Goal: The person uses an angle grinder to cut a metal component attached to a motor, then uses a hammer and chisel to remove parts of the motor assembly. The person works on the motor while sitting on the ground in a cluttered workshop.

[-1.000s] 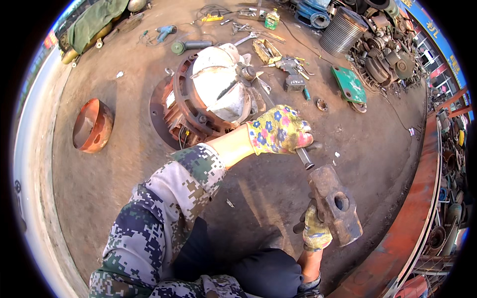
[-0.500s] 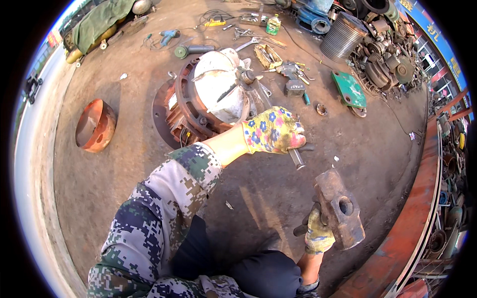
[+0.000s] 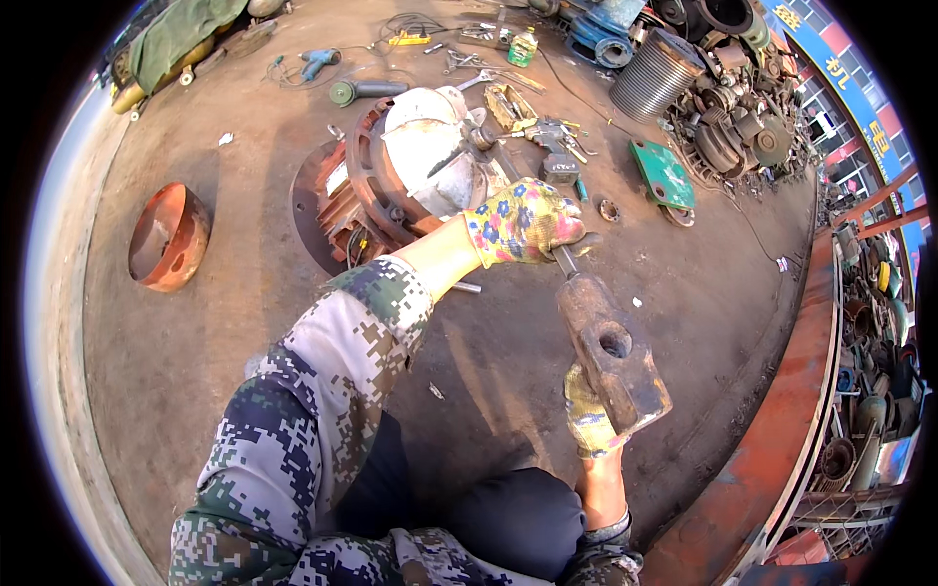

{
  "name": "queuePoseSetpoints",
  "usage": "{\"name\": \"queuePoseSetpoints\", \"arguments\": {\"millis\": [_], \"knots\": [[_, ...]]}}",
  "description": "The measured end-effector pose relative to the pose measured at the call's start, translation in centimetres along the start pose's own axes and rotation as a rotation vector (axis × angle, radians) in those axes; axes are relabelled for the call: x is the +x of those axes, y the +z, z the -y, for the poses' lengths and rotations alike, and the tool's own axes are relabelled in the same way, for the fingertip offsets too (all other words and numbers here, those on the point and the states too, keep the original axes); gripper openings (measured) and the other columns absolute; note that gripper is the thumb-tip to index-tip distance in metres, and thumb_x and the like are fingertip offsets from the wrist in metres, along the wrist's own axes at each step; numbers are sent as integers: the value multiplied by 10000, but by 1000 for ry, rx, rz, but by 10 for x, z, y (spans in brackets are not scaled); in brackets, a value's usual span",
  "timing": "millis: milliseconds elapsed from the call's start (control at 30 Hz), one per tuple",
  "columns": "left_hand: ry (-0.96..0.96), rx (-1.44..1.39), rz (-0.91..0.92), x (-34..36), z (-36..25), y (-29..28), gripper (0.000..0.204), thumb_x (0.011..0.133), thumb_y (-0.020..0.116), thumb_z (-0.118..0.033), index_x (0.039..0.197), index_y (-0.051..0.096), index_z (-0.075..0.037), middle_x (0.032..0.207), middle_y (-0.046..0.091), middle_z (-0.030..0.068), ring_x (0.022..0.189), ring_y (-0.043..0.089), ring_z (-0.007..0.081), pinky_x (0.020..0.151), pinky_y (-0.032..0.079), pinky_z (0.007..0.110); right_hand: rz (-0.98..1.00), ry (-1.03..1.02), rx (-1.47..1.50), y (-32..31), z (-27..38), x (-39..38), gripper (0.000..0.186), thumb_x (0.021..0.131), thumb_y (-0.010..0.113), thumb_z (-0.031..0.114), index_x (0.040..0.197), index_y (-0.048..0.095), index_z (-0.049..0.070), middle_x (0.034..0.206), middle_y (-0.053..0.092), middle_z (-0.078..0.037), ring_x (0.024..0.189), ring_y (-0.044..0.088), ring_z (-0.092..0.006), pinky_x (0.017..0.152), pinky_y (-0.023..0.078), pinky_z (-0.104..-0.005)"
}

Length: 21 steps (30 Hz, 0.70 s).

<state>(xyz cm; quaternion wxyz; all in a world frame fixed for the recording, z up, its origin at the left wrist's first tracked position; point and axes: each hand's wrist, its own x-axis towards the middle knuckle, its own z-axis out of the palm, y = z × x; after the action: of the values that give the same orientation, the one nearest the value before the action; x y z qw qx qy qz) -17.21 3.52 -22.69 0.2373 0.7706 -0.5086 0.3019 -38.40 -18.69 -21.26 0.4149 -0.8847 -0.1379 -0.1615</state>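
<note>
My left hand (image 3: 525, 223), in a flowered yellow work glove, is closed around a steel chisel (image 3: 565, 262). The chisel slants from the white-coated metal housing (image 3: 422, 142) toward me. In a yellowish glove, my right hand (image 3: 589, 415) grips a rusty sledgehammer (image 3: 611, 352); its handle is mostly hidden behind the head. The hammer's far face is at the chisel's near end and looks to touch it. Joined to the housing is a rusty ring flange (image 3: 366, 176) with reddish-brown motor parts below. Where the chisel's tip sits is hard to see.
A rusty metal ring (image 3: 168, 237) lies on the ground at left. Beyond the housing are an angle grinder (image 3: 366, 90), a cordless drill (image 3: 559, 151), wrenches and a green bottle (image 3: 523, 47). At right lie a green plate (image 3: 662, 174), scrap parts and a rusty beam (image 3: 772, 430).
My right hand has brought the sledgehammer up and left, from apart to the chisel's end. The left hand keeps its grip. The whole view has shifted slightly.
</note>
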Motion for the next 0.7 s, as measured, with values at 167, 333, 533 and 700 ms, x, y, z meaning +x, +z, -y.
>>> {"name": "queuePoseSetpoints", "arguments": {"millis": [167, 333, 533, 700], "knots": [[-28, -40, -57, -2, 9, -4, 287, 662, 798, -180, 892, 638, -120, 832, 640, 89, 829, 695, 306, 688, 551, 432, 130, 399, -449, -57, -3, -31, 300, 1006, 594, 155, 1269, 662, 29, 1140, 703, -96, 1030, 655, -243, 925, 533, -380], [-11, -117, -159, 26, 3, 0, 303, 627, 833, -170, 843, 626, -121, 765, 602, 80, 712, 655, 317, 599, 509, 434, -457, 251, 454, -28, -37, -36, 293, 1029, 572, 182, 1252, 621, -2, 997, 714, -85, 958, 645, -210, 970, 498, -370], [-250, -53, 8, -3, 22, -2, 300, 701, 804, -189, 946, 670, -77, 887, 672, 133, 888, 696, 362, 759, 550, 462, 103, 446, -174, 30, -33, 4, 137, 888, 718, 111, 1011, 732, 54, 806, 723, -24, 776, 720, -224, 740, 585, -366], [-156, -24, -26, 0, 19, -4, 291, 672, 798, -176, 906, 648, -90, 897, 654, 125, 881, 685, 359, 754, 538, 460, -116, 435, 31, 33, -61, -33, 211, 855, 690, 37, 1061, 735, 45, 880, 771, -54, 823, 744, -205, 758, 574, -347]]}}
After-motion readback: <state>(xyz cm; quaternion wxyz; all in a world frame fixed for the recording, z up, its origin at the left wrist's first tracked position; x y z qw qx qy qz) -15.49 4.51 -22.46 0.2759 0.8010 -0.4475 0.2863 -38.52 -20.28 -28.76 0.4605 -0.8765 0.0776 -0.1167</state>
